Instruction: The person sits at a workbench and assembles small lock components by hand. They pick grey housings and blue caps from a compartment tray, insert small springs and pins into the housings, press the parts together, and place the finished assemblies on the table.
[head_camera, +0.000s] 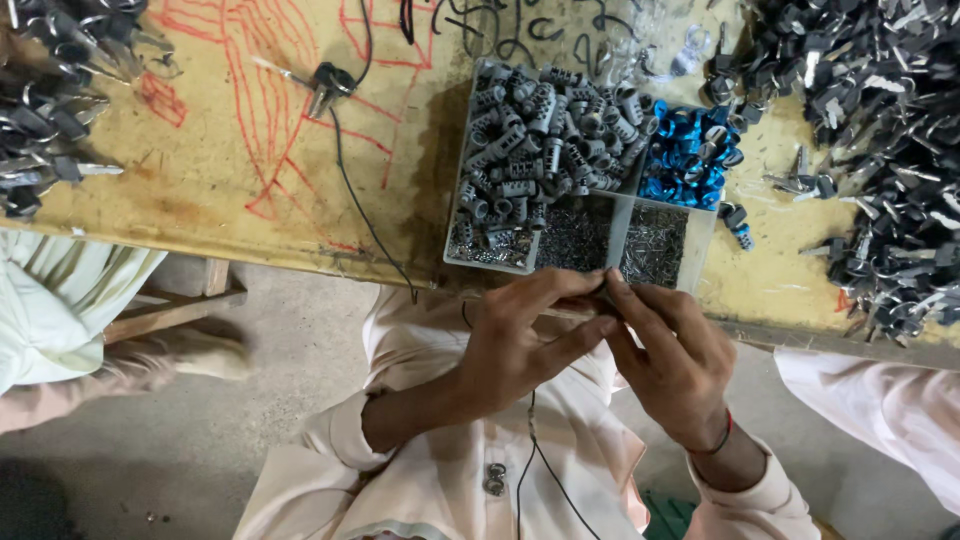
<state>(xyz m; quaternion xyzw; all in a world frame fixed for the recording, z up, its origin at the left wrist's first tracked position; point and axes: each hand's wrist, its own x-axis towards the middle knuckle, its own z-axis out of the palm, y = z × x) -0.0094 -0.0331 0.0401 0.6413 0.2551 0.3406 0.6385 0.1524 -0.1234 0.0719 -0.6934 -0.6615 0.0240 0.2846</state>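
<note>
A small dark part (603, 291) is pinched between the fingertips of the left hand (520, 345) and right hand (672, 362) — both closed on it — just below the grey compartment tray (462, 262) at the table edge (250, 245).

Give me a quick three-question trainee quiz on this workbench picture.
1. True or false: the blue rings share a compartment with the grey cylinders.
2. Where do the left hand and right hand meet: A) over the keys, B) at the near edge of the divided tray, C) on the red scribbles?
3. What dark line runs across the bench and off its near edge?

Key: 1 false; 2 B; 3 a thin black cable.
</note>
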